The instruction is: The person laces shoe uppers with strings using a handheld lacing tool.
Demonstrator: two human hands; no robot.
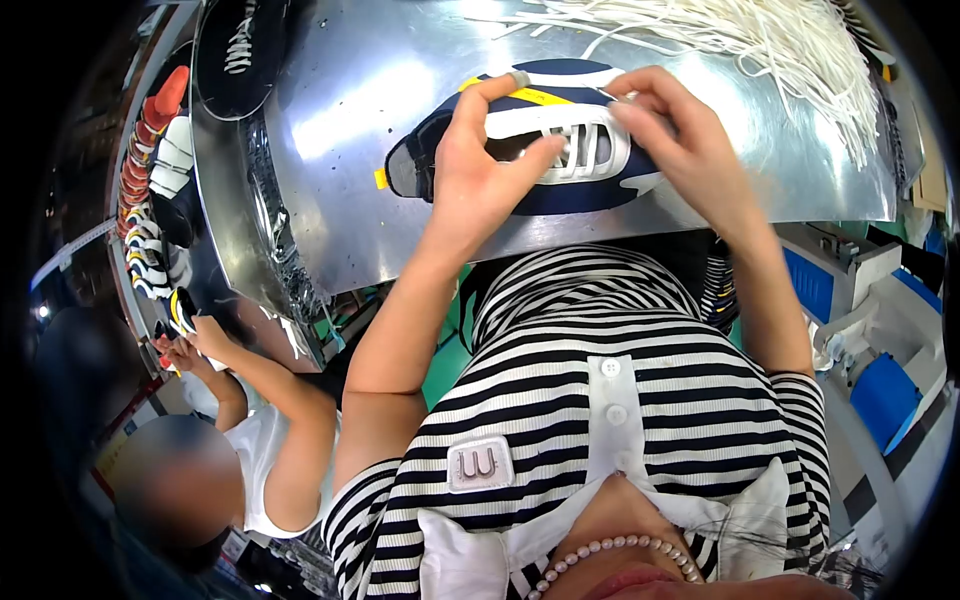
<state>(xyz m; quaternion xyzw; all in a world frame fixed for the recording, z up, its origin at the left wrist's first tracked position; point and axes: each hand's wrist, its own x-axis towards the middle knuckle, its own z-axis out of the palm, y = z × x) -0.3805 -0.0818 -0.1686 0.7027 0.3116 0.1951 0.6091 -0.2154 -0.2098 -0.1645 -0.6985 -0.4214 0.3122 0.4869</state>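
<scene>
A navy shoe upper point(600, 195) with white side panels and a yellow stripe lies on the metal table, heel to the left and toe to the right. White lace point(590, 150) crosses its eyelet rows near the toe end. My left hand point(480, 160) grips the upper, fingers over the far side and thumb at the opening. My right hand point(675, 140) pinches a thin white lace end beside the far eyelet row, its fingertips close together. Part of the upper is hidden under my left hand.
A heap of loose white laces point(770, 45) covers the table's far right. A black shoe piece with white lacing point(240, 60) lies at far left. Beyond the table's left edge, stacked shoe parts point(145, 240) stand near another person's hands point(200, 345). Blue bins point(885, 400) are at right.
</scene>
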